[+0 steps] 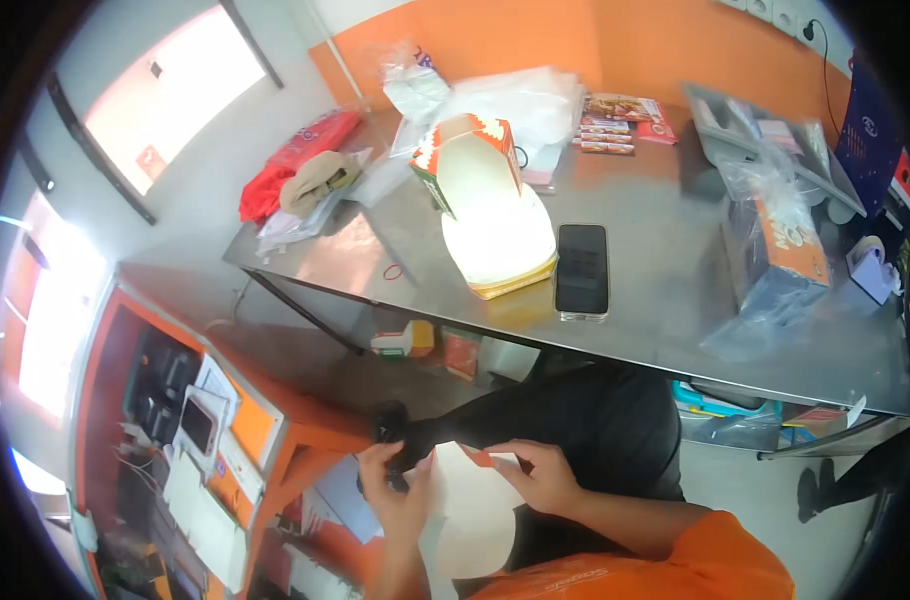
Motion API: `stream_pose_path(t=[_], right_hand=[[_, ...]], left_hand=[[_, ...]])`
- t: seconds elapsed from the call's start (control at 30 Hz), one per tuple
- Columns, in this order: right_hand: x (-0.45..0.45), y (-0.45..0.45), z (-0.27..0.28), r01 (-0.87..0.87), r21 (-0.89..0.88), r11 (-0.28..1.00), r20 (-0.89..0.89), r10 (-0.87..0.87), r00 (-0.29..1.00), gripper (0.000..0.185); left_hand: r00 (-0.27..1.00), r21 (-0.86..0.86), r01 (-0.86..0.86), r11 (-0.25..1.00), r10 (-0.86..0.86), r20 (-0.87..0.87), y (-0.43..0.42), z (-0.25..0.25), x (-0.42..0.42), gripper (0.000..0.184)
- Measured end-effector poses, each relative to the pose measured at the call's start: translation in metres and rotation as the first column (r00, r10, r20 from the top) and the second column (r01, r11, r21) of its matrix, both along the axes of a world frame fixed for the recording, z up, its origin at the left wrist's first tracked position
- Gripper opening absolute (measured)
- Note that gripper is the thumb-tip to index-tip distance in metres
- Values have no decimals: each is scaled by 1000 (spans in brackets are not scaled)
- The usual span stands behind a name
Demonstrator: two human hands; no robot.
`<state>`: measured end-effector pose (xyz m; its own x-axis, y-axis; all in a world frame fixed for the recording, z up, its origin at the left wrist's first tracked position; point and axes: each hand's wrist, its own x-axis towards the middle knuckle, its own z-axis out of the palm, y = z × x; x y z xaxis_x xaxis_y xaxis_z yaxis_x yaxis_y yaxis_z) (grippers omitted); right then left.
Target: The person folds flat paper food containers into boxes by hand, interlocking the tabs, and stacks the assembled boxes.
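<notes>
A white-lined paper box (472,520), partly folded, is held low before my body above my lap. My left hand (400,495) grips its left side, thumb along the edge and index finger raised off it. At the upper right edge my right hand (543,478) pinches a flap whose outside shows red. On the metal table ahead stands a stack of flat white box blanks (500,245). Behind and against it is a red and green printed paper box (470,150), with its pale inside facing me.
A phone (582,268) lies beside the stack on the metal table (655,270). Plastic bags (515,100) and red cloth (265,195) are at the back. A plastic-wrapped box (785,245) stands right. An orange shelf unit (310,430) rises at left. Another person's leg (865,470) shows at right.
</notes>
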<state>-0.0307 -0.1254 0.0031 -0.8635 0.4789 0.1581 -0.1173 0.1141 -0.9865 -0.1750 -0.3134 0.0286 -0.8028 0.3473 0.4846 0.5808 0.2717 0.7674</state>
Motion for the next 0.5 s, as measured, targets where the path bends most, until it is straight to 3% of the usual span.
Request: stream_pose_path(t=[0.03,0.13,0.17,0.27,0.4,0.5], right_hand=[[3,0,5,26,16,1000,-43,-25,999,18],[13,-2,16,87,123,989,-96,-76,993,18],[13,-2,21,110,158,981,-178,-81,981,17],[0,3,42,201,271,941,-383,-86,920,18],[-11,16,66,295,417,859,-498,-56,865,19],[-14,16,60,298,453,840,-588,30,809,23]], left_hand=[[971,-8,-95,995,91,-219,-4,7,4,33],[975,89,186,979,-195,111,-18,17,33,36],[950,103,257,961,-271,156,-4,26,41,24],[789,356,268,895,-416,453,23,34,49,23],[780,462,321,827,-508,366,33,49,48,22],[775,430,305,850,-484,407,25,54,48,15]])
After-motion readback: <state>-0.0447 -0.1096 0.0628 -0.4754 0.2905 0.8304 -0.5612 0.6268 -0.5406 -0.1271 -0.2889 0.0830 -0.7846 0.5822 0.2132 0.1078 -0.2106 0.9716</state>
